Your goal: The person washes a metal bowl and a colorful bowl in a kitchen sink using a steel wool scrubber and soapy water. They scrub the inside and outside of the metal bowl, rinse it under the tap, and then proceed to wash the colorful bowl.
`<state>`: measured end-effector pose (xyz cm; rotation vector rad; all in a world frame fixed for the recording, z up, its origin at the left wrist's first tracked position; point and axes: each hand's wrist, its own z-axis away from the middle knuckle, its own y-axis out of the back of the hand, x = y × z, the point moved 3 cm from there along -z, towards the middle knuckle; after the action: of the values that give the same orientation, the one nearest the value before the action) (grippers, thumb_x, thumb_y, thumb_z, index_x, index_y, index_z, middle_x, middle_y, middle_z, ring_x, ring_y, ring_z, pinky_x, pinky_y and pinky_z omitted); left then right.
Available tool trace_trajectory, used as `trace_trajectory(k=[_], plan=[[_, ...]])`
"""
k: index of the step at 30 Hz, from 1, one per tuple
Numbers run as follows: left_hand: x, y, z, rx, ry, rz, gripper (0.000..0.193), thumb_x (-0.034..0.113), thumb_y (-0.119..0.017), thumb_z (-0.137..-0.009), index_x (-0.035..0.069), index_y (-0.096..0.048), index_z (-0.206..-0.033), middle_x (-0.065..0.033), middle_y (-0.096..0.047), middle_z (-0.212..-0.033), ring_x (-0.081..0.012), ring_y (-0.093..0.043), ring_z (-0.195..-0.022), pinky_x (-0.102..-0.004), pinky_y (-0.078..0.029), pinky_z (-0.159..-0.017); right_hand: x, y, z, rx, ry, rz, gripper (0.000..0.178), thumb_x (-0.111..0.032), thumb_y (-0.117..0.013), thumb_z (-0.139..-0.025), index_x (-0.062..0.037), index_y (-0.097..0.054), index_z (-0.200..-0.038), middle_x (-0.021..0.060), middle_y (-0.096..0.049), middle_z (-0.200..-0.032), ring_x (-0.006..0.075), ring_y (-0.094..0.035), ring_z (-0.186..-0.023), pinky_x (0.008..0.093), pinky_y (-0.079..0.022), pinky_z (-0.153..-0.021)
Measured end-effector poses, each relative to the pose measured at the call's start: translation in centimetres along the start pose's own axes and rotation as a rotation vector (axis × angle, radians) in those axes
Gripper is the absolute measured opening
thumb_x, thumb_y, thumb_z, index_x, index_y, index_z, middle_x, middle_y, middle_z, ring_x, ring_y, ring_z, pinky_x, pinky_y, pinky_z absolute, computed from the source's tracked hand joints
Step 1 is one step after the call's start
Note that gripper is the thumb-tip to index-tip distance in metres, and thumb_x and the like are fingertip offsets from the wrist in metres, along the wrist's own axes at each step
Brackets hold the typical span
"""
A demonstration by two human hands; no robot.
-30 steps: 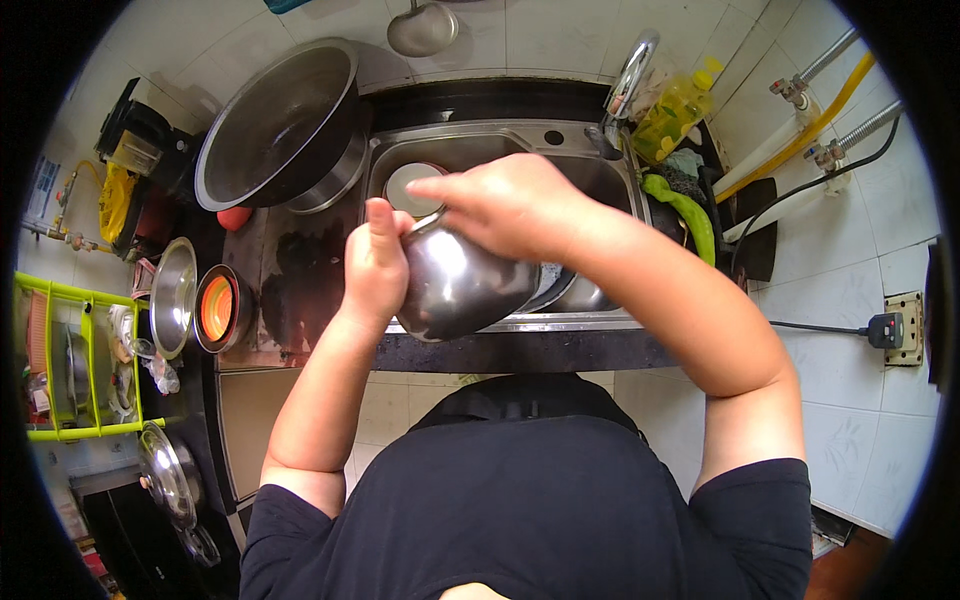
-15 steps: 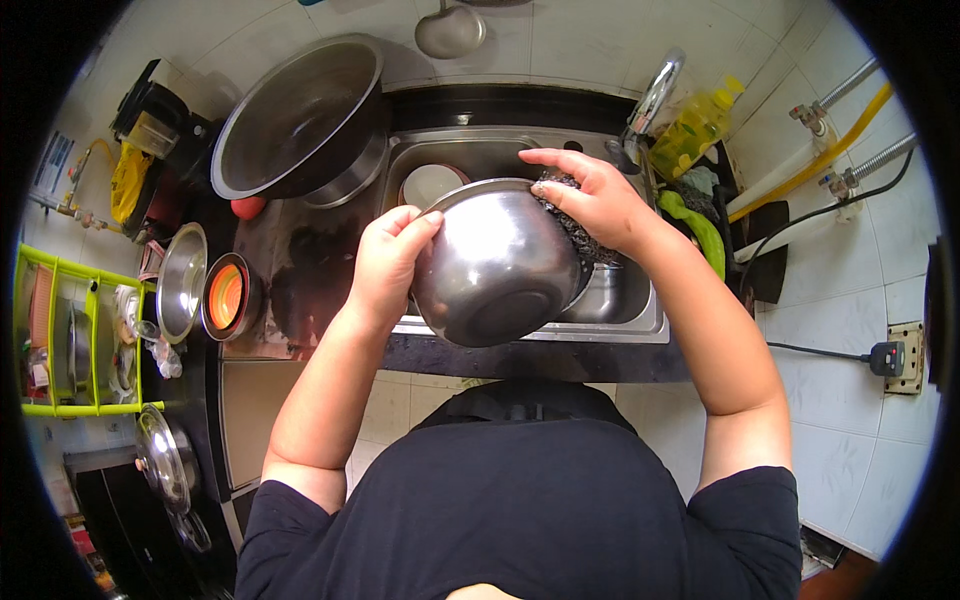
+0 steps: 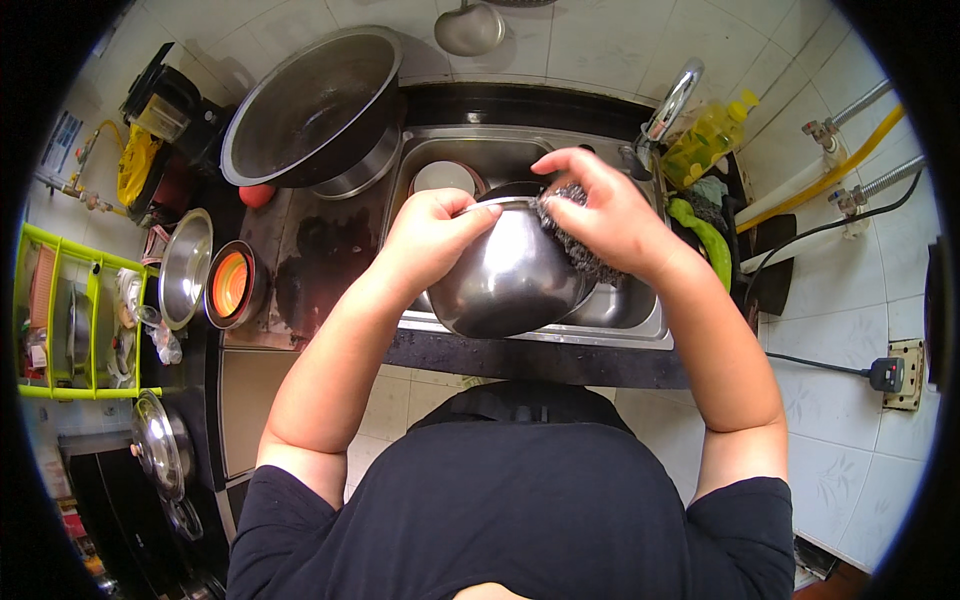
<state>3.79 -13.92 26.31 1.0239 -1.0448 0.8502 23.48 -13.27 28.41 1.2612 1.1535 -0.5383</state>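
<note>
Pale-tiled wall (image 3: 590, 60) behind; ctr frame, L hand (image 3: 430, 240) grips round steel bowl (image 3: 505, 275), R hand (image 3: 615, 222) grips grey wiry scourer (image 3: 583, 256) at rim. Scrub prob. midway; white dish (image 3: 443, 178) in steel sink (image 3: 650, 332) maybe left.

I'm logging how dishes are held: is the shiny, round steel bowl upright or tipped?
Tipped: the shiny, round steel bowl shows its outer wall to the head camera, its mouth facing away.

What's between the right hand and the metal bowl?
In the head view, a dark wiry scrubber lies between the right hand and the metal bowl.
</note>
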Motion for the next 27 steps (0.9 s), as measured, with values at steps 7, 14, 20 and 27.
trace_trajectory(k=[7, 14, 20, 27], plan=[[-0.8, 0.3, 0.1, 0.066, -0.037, 0.277, 0.022, 0.022, -0.061, -0.087, 0.005, -0.060, -0.073, 0.0049, -0.054, -0.063, -0.0027, -0.044, -0.057, -0.0187, -0.034, -0.052, -0.3, 3.3, 0.4, 0.224, -0.069, -0.219, 0.024, -0.019, -0.068, -0.076, -0.0017, -0.056, -0.088, 0.0031, -0.056, -0.084, 0.0108, -0.052, -0.079, 0.0262, -0.044, -0.071], [-1.5, -1.0, 0.1, 0.185, -0.137, 0.205, 0.021, 0.019, -0.060, -0.088, 0.005, -0.059, -0.073, 0.0053, -0.052, -0.064, -0.0021, -0.042, -0.057, -0.0176, -0.032, -0.051, -2.6, -1.4, 0.3, 0.362, 0.485, 0.696, 0.026, -0.027, -0.071, -0.072, -0.0088, -0.064, -0.088, 0.0070, -0.060, -0.097, 0.0285, -0.056, -0.094, 0.0401, -0.043, -0.083], [-3.6, -1.7, 0.4, 0.213, -0.130, 0.230, 0.023, 0.019, -0.060, -0.086, 0.001, -0.059, -0.072, 0.0033, -0.054, -0.062, -0.0036, -0.044, -0.057, -0.0211, -0.036, -0.051, -1.2, -1.6, 0.8, 0.187, 0.476, 0.522, 0.019, -0.006, -0.064, -0.070, -0.0057, -0.062, -0.089, 0.0112, -0.052, -0.105, 0.0311, -0.049, -0.099, 0.0385, -0.042, -0.084], [-4.5, -3.1, 1.0, 0.281, -0.151, 0.085, 0.022, 0.018, -0.059, -0.085, -0.001, -0.060, -0.074, -0.0011, -0.057, -0.061, -0.0057, -0.047, -0.057, -0.0249, -0.040, -0.053, -0.5, -2.1, -0.9, 0.087, 0.325, 0.330, 0.021, -0.005, -0.067, -0.069, -0.0023, -0.057, -0.087, 0.0125, -0.052, -0.092, 0.0316, -0.051, -0.089, 0.0372, -0.044, -0.080]])
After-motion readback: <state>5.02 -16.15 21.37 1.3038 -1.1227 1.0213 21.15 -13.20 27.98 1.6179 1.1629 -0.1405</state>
